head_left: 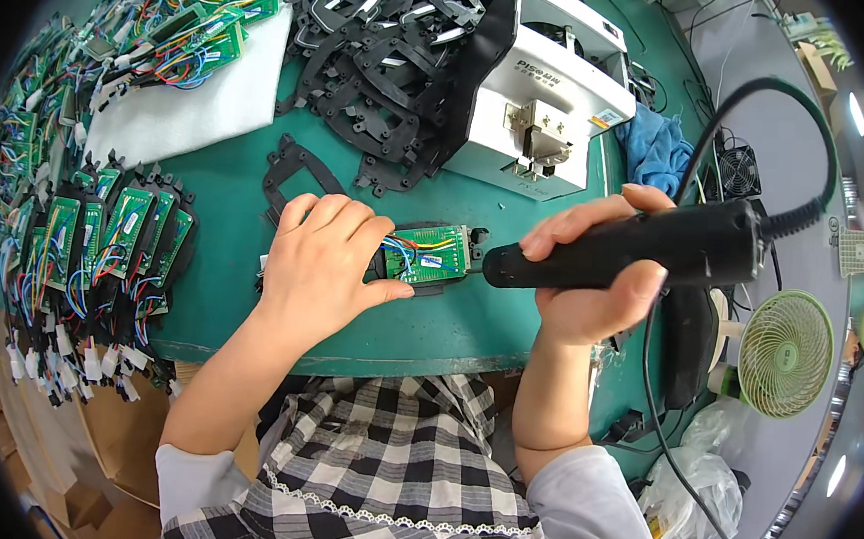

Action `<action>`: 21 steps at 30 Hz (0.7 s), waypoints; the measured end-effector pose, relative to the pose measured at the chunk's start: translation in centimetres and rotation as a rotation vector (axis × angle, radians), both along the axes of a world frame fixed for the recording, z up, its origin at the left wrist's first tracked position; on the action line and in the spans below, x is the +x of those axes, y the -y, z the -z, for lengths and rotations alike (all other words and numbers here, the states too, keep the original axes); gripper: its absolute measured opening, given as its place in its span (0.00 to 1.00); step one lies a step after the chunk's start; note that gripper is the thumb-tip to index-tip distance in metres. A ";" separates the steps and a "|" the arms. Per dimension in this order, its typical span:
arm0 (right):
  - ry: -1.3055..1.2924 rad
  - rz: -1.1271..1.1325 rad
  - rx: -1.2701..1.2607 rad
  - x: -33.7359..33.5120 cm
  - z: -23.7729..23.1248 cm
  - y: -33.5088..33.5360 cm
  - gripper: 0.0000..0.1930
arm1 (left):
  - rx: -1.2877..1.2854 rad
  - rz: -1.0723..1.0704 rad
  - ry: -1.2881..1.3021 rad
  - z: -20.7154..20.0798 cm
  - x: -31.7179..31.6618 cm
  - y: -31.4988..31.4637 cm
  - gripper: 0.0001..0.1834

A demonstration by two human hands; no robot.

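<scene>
My left hand (317,262) lies over the left part of a green circuit board (445,253) with coloured wires, its fingers closed on it and pressing it to the table. The board sits in a black plastic frame (430,290) whose edge shows along the near side. In my right hand (589,316) is a black electric screwdriver (634,246), held almost level. Its tip points left at the board's right end; whether it touches a screw cannot be made out. A loose black frame (280,174) lies just beyond my left hand.
Left stand rows of finished-looking boards in black frames (124,233). Behind them, wired boards (202,48) are heaped on white foam (237,116). Black frames (385,76) pile beside a white screw feeder (532,126). A blue cloth (653,145), cable (823,127) and green fan (785,354) occupy the right.
</scene>
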State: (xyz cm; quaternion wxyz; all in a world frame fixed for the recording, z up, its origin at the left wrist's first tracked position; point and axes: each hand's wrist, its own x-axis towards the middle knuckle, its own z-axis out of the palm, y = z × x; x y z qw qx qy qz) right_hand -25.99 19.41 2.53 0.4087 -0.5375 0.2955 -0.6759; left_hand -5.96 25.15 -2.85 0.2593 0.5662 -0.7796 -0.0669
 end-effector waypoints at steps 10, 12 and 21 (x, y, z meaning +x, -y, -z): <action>-0.127 -0.166 -0.088 -0.3 0.5 -0.7 0.38 | 0.023 0.040 -0.013 -0.2 0.2 -0.2 0.30; -0.136 -0.184 -0.101 -0.6 0.6 -0.5 0.39 | 0.012 0.048 -0.013 -0.2 0.1 -0.1 0.29; 0.084 0.237 -0.209 -1.8 -5.8 4.7 0.41 | -0.041 0.068 -0.055 -0.2 -1.1 0.2 0.27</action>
